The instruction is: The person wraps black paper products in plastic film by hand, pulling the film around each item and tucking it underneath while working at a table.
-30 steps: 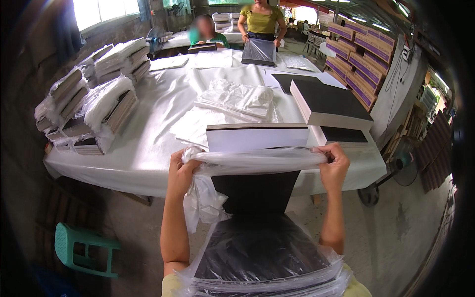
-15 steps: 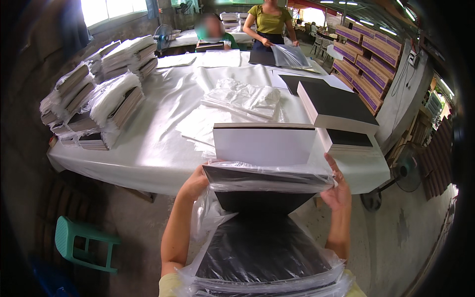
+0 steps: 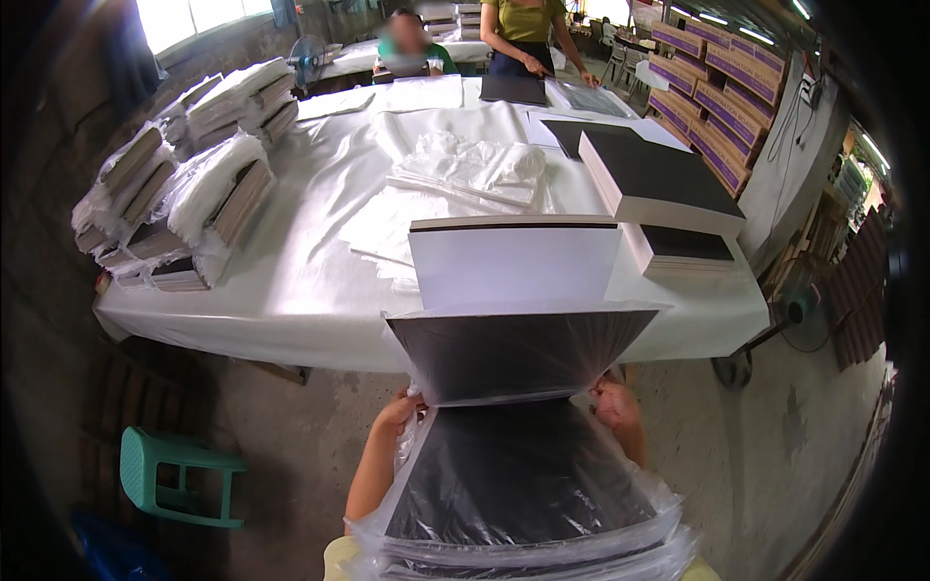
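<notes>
A black board (image 3: pixel 513 353) tilts up in front of me, its face covered by a clear plastic bag (image 3: pixel 504 395). My left hand (image 3: pixel 399 412) pinches the bag's lower left edge. Its lower right edge is gripped by my right hand (image 3: pixel 616 399), fingers curled in. Closer to me lies a pile of plastic-wrapped black boards (image 3: pixel 518 474), partly under the bag's lower edge. Directly behind the bagged board, a white board (image 3: pixel 513 261) with a dark top edge stands upright at the table's edge.
Thin plastic bags (image 3: pixel 470 174) lie heaped on the white-covered table (image 3: pixel 320 300). Wrapped bundles (image 3: pixel 213 194) are piled left, bare black boards (image 3: pixel 668 184) right. Two people work across the table. A green stool (image 3: pixel 179 474) and a fan (image 3: pixel 799 305) stand on the floor.
Both my hands have come down toward me along the board's sides, drawing the plastic bag down over the black board. Across the table, the standing person's clear sheet has been lowered onto the table.
</notes>
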Demonstrator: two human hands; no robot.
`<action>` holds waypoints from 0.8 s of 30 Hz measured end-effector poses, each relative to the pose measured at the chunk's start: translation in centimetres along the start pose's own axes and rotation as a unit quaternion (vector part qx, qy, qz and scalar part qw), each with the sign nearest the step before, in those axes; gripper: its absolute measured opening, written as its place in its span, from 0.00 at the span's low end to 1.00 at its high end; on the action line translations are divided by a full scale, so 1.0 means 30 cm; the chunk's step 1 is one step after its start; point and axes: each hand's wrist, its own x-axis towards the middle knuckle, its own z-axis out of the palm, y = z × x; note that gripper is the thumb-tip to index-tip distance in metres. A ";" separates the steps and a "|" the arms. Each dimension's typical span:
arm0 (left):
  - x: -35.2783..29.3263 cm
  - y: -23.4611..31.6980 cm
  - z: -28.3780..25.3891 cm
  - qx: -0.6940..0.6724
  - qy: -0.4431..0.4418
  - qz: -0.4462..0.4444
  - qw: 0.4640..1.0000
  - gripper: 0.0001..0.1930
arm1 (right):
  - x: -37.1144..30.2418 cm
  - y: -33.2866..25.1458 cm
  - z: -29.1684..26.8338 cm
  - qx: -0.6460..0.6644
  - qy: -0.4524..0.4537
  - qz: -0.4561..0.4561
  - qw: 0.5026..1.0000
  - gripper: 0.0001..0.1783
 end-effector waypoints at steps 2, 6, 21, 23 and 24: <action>0.081 -0.068 -0.041 0.024 0.011 0.001 1.000 0.14 | 0.051 0.072 -0.074 -0.056 -0.055 -0.033 0.996 0.19; 0.086 -0.122 0.007 -0.053 0.054 -0.003 0.997 0.14 | 0.073 0.189 -0.154 -0.164 -0.075 -0.044 0.983 0.18; 0.098 -0.386 -0.195 0.208 0.187 0.008 0.960 0.13 | -0.012 0.310 -0.434 -0.433 0.181 -0.021 0.883 0.17; 0.105 -0.322 -0.278 0.193 0.292 0.079 0.933 0.13 | -0.019 0.178 -0.292 -0.308 0.229 -0.032 0.923 0.17; 0.110 -0.244 -0.295 0.170 0.345 0.118 0.915 0.14 | -0.043 0.082 -0.182 -0.240 0.252 -0.042 0.937 0.18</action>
